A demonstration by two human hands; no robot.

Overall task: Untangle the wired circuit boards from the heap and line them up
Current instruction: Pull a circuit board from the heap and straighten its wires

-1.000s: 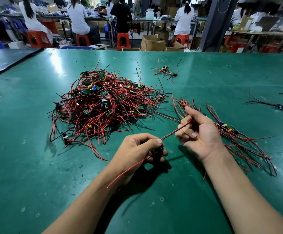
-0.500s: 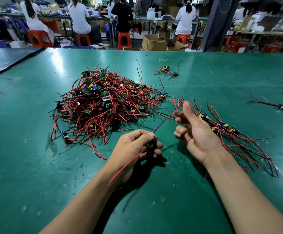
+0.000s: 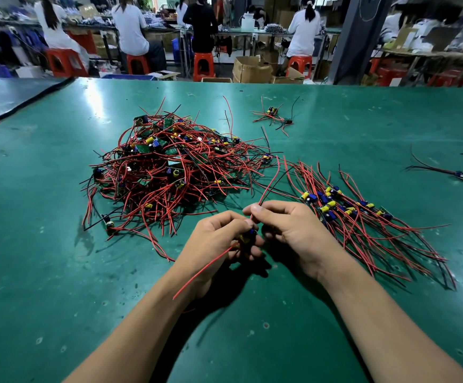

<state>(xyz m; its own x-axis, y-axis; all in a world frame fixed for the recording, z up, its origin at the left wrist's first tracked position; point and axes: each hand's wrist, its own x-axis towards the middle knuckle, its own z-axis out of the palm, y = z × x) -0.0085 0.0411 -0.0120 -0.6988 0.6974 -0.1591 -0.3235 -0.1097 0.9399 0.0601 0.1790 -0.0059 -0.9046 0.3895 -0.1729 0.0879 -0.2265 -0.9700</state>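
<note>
Ok, L hand (image 3: 219,240) grips one small board (image 3: 248,235) over desk (image 3: 45,272); R hand (image 3: 293,228) pinches its red wire (image 3: 269,186). Tangled heap (image 3: 169,167) lies beyond L hand, lined-up boards (image 3: 349,214) just right of R hand.

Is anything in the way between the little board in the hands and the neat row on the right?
Only the person's own right hand, pinching the board's wires, sits between the board in the left hand and the row. No other thing lies there. The wires reach toward the heap; caught or free, I cannot tell.
</note>
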